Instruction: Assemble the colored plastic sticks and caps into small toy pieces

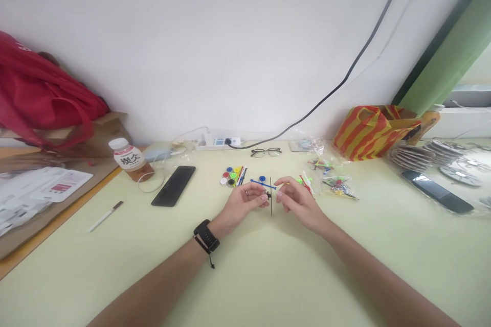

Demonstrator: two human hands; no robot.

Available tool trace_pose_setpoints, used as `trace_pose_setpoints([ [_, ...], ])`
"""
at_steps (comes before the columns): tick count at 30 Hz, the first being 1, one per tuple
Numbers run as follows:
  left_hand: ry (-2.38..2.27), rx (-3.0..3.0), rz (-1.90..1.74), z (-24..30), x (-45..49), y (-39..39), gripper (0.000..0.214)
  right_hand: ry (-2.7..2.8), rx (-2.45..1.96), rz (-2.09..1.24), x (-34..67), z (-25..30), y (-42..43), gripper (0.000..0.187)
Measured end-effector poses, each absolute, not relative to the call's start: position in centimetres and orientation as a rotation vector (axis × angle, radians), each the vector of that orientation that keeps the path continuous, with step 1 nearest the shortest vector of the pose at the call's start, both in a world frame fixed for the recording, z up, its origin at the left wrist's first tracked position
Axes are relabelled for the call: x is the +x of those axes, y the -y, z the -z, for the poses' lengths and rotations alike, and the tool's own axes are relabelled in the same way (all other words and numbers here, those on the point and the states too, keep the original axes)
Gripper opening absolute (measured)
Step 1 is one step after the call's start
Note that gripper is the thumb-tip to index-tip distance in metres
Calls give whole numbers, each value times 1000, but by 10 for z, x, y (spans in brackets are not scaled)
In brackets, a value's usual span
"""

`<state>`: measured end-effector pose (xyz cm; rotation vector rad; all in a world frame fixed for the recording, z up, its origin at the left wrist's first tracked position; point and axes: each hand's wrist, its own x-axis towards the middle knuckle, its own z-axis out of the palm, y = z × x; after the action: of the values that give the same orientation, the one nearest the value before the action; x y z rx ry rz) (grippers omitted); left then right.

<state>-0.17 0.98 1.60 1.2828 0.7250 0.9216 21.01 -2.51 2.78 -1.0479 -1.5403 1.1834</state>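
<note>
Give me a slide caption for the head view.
Left hand and right hand pinch a black piece on a thin rod over a green table.

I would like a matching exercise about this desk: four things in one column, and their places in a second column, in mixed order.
1. bottle
2. black phone
3. eyeglasses
4. black rod

A. between left hand and right hand
B. just right of the power strip
C. lying flat, right of the bottle
D. standing far left, white cap

Pairs: 1-D, 2-C, 3-B, 4-A.
</note>
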Motion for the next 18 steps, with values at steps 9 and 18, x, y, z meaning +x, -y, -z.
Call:
trace_pose_setpoints([
  [9, -722, 1285, -923, -18, -1, -7, 33, 1630, -1051, -1183, 209, -17, 26, 43],
  [18, -736, 1254, -899, -20, 0, -8, 35, 1625, -1141, -1126, 216, -22, 22, 63],
])
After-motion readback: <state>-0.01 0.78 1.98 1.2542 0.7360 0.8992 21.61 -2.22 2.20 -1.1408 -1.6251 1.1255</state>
